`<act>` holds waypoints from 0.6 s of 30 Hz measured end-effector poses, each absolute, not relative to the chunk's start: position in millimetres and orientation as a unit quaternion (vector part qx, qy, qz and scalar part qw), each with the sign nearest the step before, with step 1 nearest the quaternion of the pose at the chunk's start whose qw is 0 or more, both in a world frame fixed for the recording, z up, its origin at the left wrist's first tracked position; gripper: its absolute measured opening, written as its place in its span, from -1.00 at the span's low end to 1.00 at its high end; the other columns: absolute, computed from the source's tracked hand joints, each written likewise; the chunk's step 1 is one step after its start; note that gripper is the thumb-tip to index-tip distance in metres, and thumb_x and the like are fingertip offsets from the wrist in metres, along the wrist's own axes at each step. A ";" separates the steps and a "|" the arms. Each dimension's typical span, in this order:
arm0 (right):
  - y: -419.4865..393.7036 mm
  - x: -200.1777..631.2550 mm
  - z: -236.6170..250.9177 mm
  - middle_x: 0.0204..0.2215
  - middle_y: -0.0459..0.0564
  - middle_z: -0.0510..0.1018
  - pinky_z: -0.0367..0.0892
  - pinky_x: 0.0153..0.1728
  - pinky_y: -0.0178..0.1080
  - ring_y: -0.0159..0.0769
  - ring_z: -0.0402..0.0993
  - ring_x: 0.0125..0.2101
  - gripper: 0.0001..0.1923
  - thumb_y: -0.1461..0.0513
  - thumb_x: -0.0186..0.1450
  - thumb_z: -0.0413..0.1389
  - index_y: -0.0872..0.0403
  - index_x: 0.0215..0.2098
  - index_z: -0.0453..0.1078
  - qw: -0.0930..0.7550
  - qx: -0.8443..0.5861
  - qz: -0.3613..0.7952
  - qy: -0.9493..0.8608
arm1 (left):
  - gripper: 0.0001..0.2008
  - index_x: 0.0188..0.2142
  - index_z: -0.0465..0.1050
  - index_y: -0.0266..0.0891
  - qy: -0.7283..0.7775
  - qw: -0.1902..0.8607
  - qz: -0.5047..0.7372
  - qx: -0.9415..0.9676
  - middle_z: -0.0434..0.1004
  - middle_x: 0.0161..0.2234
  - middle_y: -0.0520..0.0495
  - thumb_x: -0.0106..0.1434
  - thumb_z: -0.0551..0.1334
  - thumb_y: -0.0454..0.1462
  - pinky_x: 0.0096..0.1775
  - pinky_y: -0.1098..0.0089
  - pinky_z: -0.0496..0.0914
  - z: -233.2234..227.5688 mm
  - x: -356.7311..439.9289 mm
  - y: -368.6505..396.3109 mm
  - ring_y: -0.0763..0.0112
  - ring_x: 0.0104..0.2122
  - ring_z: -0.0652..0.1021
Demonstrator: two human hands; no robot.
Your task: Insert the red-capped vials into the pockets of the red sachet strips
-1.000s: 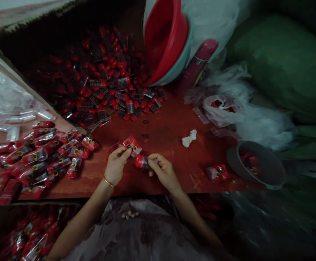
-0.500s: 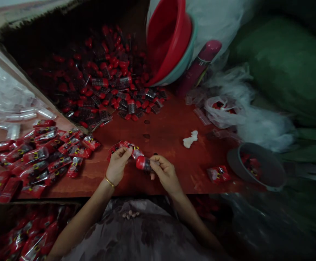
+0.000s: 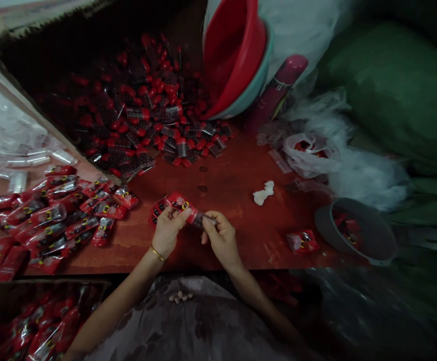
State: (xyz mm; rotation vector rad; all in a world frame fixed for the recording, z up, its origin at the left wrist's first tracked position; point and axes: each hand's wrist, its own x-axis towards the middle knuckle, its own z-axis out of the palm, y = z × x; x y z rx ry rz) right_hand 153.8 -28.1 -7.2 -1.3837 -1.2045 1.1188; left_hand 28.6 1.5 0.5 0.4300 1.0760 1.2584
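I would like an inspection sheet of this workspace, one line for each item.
Surface: reddish wooden table, worn.
Job's things: red printed sachet in left hand; small red-capped vial in right hand, its cap at the sachet.
Clutter: filled sachets at left, loose vials in a cardboard box, white crumpled scrap, grey bowl, red basin.
Grippers: both hands pinch with fingers.
Cables: nothing seen.
Surroundings: green sacks, clear plastic bags.

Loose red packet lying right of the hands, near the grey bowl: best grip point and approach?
Take the red packet across its short sides, coming from above. It lies flat on the table, alone, with bare wood around it; the grey bowl crowds its right, so a top-down pinch seems safest.
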 end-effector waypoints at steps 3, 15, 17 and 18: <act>-26.7 146.9 -9.5 -0.76 -0.27 0.30 0.18 -0.63 -0.41 -0.47 0.27 -0.75 -0.79 0.07 0.26 0.01 0.06 -0.31 0.26 0.484 -0.578 0.429 -0.498 | -0.67 -0.53 0.36 -0.28 0.466 0.667 0.553 0.178 0.38 -0.64 0.13 -0.18 0.43 -0.16 -0.53 0.58 0.25 1.2 31.9 1.2 0.65 -0.64 0.36; -26.7 135.3 -16.5 -0.64 -0.23 0.37 0.18 -0.72 -0.44 -0.52 0.26 -0.75 -0.78 0.07 0.28 -0.04 0.05 -0.35 0.21 0.515 -0.561 0.454 -0.463 | -0.71 -0.41 0.48 -0.30 0.428 0.685 0.514 0.288 0.44 -0.61 0.07 -0.01 0.33 -0.10 -0.63 0.55 0.23 -7.6 37.8 -5.2 0.60 -0.67 0.34; -27.2 137.1 -14.1 -0.61 -0.22 0.39 0.20 -0.70 -0.44 -0.52 0.27 -0.73 -0.80 0.08 0.27 -0.01 0.05 -0.33 0.23 0.512 -0.561 0.439 -0.481 | -0.71 -0.39 0.49 -0.29 0.427 0.674 0.529 0.287 0.46 -0.59 0.05 0.01 0.31 -0.09 -0.60 0.55 0.24 -6.9 39.8 -6.6 0.60 -0.65 0.36; -27.8 137.4 -13.0 -0.59 -0.21 0.41 0.21 -0.69 -0.44 -0.52 0.27 -0.72 -0.81 0.09 0.26 0.00 0.05 -0.31 0.23 0.508 -0.556 0.435 -0.493 | -0.71 -0.40 0.50 -0.28 0.427 0.668 0.539 0.284 0.47 -0.57 0.05 0.01 0.31 -0.08 -0.57 0.55 0.26 -6.3 40.7 -7.0 0.60 -0.63 0.38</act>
